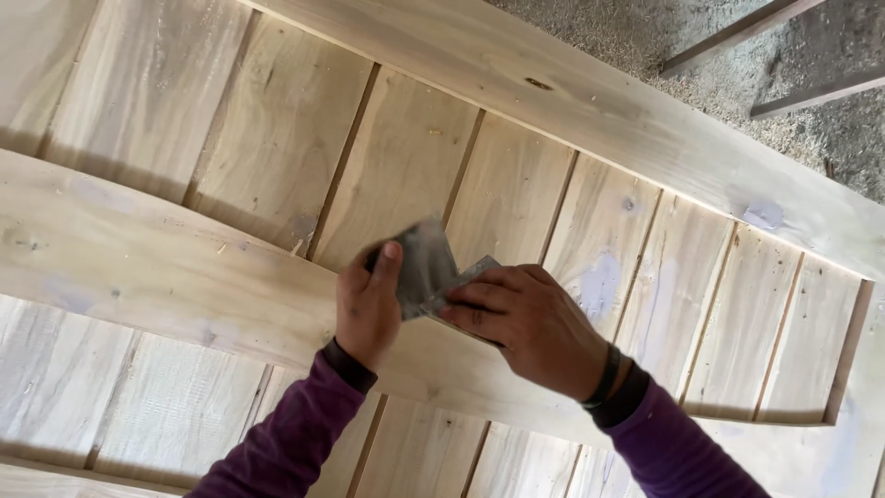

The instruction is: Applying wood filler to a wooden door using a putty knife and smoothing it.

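Both hands [369, 300] [521, 323] hold folded sandpaper [426, 263] pointing up-left.

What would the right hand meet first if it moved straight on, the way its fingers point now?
The right hand points left, toward the grey sanding sheet its fingers already press. Just beyond is the left hand, probably met first, though depth is unclear.

A floor [710, 55] strewn with sawdust shows at the upper right. Two dark wooden strips [784, 55] lie on the floor, slanting side by side. Soft daylight falls evenly, with only faint shadows.
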